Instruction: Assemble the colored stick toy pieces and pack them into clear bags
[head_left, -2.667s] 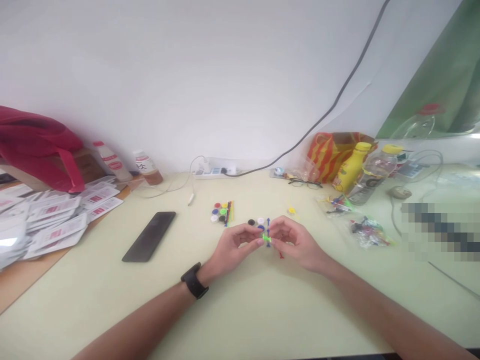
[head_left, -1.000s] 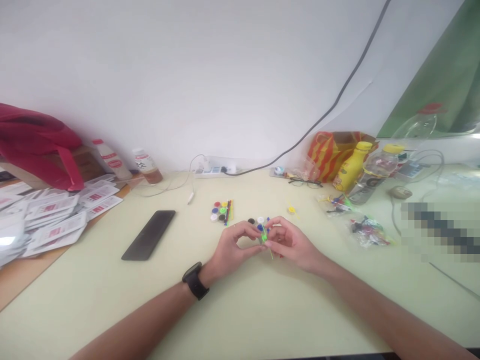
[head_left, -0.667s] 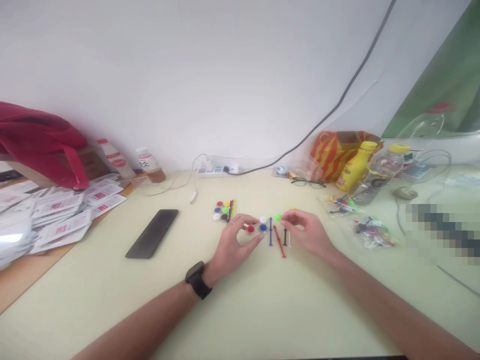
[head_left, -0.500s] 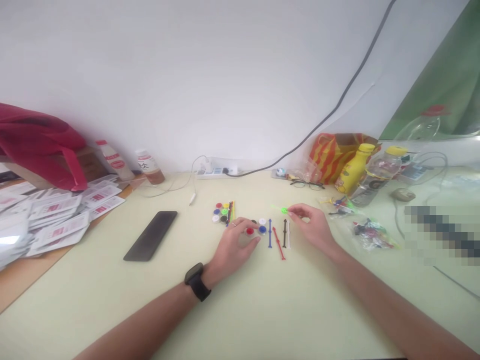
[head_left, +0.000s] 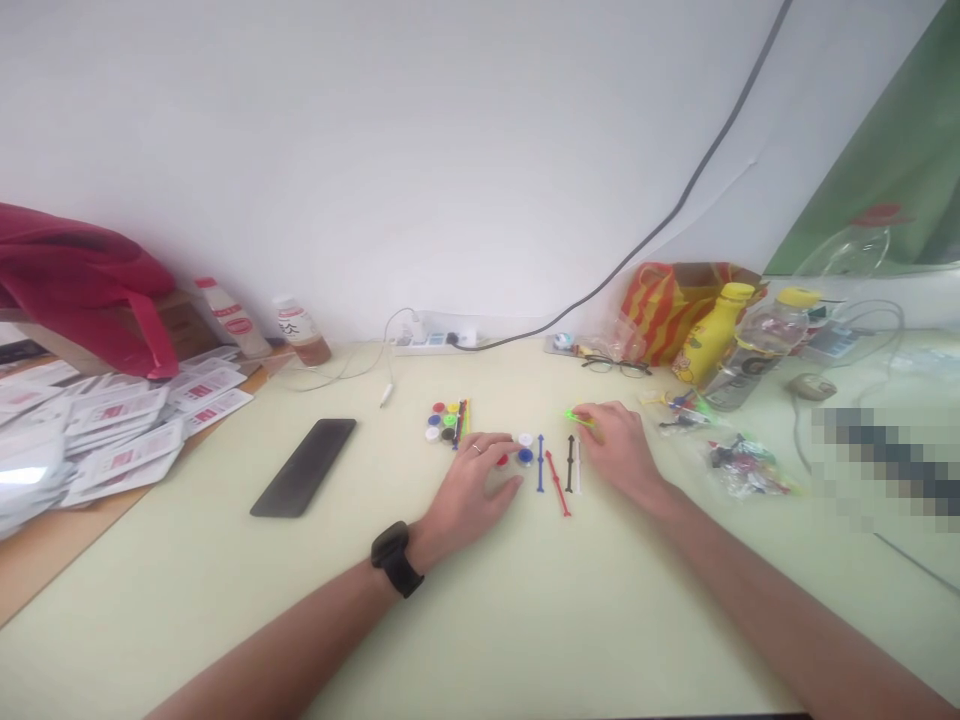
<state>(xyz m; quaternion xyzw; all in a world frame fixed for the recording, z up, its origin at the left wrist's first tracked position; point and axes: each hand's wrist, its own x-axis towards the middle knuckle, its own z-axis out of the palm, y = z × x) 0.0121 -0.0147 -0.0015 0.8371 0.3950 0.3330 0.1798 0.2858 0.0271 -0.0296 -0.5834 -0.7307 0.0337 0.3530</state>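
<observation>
Between the fingertips of my right hand (head_left: 616, 443) is a green plastic arrow (head_left: 577, 417), held just above the table. My left hand (head_left: 480, 487) is spread palm down beside the small round pieces, its fingers over a red disc (head_left: 502, 459) and close to a blue disc (head_left: 526, 455) and a white disc (head_left: 525, 440). Between my hands lie a blue arrow (head_left: 541, 464), a slanted red arrow (head_left: 557, 482), a black arrow (head_left: 570, 464) and a white arrow (head_left: 578, 468). Past my left fingers sits a group of coloured discs (head_left: 448, 421) with several arrows (head_left: 463, 420) alongside.
A black phone (head_left: 304, 467) lies on the left, near piled white packets (head_left: 124, 425). Plastic bags of parts (head_left: 746, 466) lie to the right. Glasses (head_left: 616, 366), a yellow bottle (head_left: 712, 333), a striped bag (head_left: 656, 310) and a power strip (head_left: 435, 338) stand along the back.
My right hand has turned the green arrow and drawn slightly back, so the arrow now slants differently. The left hand stays nearly in place, its fingers shifted a little over the discs.
</observation>
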